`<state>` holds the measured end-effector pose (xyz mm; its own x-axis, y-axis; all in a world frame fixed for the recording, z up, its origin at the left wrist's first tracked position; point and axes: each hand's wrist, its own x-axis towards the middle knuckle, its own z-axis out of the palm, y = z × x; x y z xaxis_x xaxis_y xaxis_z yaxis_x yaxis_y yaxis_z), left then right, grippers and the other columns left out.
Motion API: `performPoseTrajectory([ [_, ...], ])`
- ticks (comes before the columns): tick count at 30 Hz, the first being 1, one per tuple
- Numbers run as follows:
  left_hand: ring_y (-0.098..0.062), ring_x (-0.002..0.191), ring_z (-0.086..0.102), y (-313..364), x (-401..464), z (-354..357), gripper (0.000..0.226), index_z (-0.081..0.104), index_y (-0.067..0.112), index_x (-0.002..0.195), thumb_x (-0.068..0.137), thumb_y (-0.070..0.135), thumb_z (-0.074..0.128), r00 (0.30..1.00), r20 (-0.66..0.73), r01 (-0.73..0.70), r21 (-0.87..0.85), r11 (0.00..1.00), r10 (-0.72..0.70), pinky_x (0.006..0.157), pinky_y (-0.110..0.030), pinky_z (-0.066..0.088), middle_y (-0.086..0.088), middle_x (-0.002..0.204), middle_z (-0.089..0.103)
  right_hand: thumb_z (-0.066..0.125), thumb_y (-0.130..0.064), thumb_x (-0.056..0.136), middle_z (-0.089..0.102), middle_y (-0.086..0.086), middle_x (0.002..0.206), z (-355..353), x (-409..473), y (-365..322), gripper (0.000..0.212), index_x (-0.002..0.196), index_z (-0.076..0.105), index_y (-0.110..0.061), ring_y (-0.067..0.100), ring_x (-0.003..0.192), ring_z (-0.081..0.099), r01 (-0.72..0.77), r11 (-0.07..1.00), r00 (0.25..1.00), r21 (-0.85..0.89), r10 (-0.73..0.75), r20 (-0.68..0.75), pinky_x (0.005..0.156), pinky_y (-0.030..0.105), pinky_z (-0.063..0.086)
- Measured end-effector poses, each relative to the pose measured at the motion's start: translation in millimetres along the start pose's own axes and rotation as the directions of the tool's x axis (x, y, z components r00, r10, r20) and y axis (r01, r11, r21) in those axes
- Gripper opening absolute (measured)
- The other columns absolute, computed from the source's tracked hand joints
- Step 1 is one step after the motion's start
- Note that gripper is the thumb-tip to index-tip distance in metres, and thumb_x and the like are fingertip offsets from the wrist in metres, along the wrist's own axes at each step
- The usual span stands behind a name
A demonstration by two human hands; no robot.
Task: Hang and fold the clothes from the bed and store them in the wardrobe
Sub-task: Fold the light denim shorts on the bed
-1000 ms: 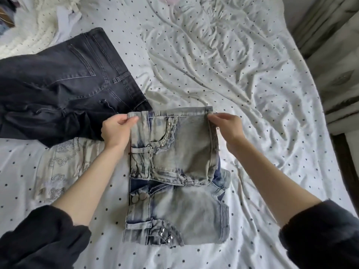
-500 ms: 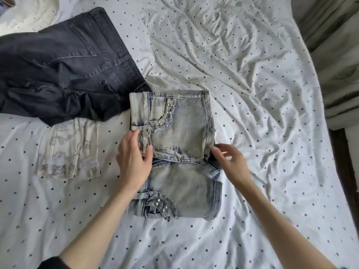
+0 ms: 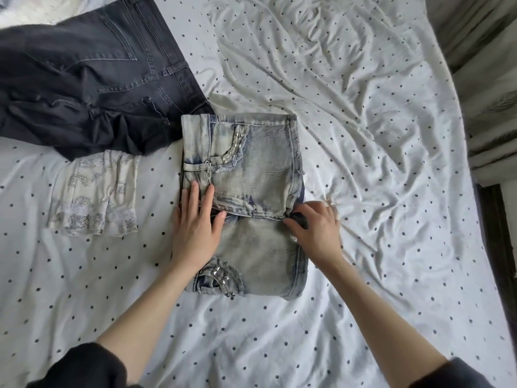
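at ten o'clock from the middle of the bed lie the dark jeans, spread flat with the waistband toward the centre. just below them, at nine o'clock, sits a folded pale lace garment, its upper edge tucked under the dark denim.

your left hand rests on the left edge of the faded denim shorts — fingers straight and spread, palm down, pressing the fabric flat where the upper fold meets the lower layer. its grip holds nothing; it only presses.

the shorts lie at the centre of the bed, folded into a tall block, studded pocket trim showing near the top left and again at the bottom, at six o'clock from your left hand. their upper left corner touches the dark jeans.

your right hand is at the shorts' right edge, at three o'clock from the left one. its fingers curl in toward the seam of the fold and seem to pinch the denim there, though motion blur hides the exact hold.

the dotted white sheet runs rumpled toward two o'clock — a striped curtain hangs past the bed's right edge.
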<state>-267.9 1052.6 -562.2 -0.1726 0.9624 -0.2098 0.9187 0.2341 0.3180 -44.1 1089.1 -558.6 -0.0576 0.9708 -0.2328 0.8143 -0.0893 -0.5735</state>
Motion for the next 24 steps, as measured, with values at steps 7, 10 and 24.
performPoseTrajectory([
  [7,-0.027,0.146,-0.005,1.7,-1.2,0.9,0.060,0.007,0.019,0.151,0.099,0.041,0.029,1.000,0.025,0.001,0.091,0.996,-0.004,0.118,-0.039,-0.002,-0.012,0.158,-0.005,0.056,-0.020,0.093,0.056,0.009,0.122,-26.1,20.1,4.8,0.021,0.096,0.069,-0.004,0.027,0.118,0.044,-0.077,0.971,0.994,0.225,0.057,0.091,0.102,0.040,0.033],
  [10,-0.027,0.146,-0.006,6.0,-1.6,1.2,0.061,0.005,0.019,0.151,0.099,0.041,0.027,0.999,0.037,0.026,0.114,0.993,-0.031,0.118,-0.040,0.000,-0.012,0.158,-0.007,0.051,-0.014,0.095,0.053,0.012,0.123,-33.8,24.7,12.0,0.023,0.099,0.067,0.002,0.029,0.121,0.043,-0.114,0.952,0.988,0.283,0.079,0.135,0.105,0.042,0.032],
  [24,-0.027,0.146,-0.005,9.2,-3.2,-2.0,0.060,0.007,0.018,0.151,0.100,0.039,0.030,0.999,0.029,0.034,0.067,0.997,-0.036,0.118,-0.042,0.002,-0.011,0.158,-0.005,0.061,-0.032,0.089,0.067,0.006,0.101,-17.2,-21.6,31.0,0.033,0.109,0.064,-0.005,0.016,0.089,0.061,-0.344,0.848,0.937,0.403,0.284,0.203,0.075,0.025,0.047],
])
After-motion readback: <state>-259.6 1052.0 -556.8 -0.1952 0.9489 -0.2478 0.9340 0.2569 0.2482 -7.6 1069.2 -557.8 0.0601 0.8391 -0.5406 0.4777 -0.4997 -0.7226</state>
